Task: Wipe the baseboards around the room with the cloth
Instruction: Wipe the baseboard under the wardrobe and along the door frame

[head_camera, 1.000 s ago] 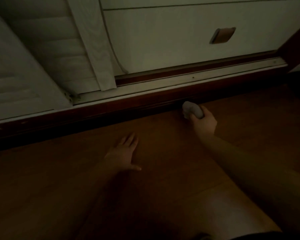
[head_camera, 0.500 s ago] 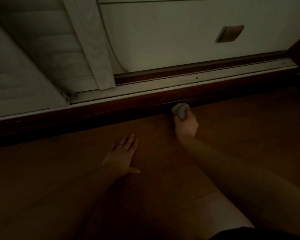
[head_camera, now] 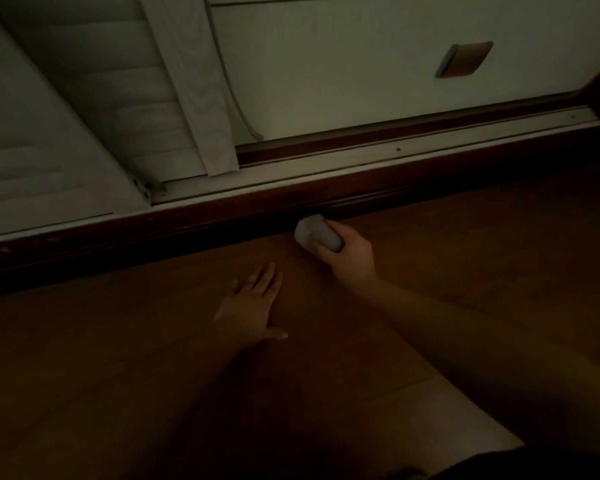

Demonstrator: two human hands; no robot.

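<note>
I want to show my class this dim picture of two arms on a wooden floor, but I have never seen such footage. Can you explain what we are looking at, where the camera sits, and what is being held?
There is no machine here: these are a person's two bare hands. The camera is worn on the person's head and looks forward and down, so the arms reach into the picture from below. The left hand lies flat on the wooden floor, fingers straight. The right hand grips a bunched white cloth at the foot of the dark baseboard. Above the baseboard run a pale sliding track and white doors.
</note>
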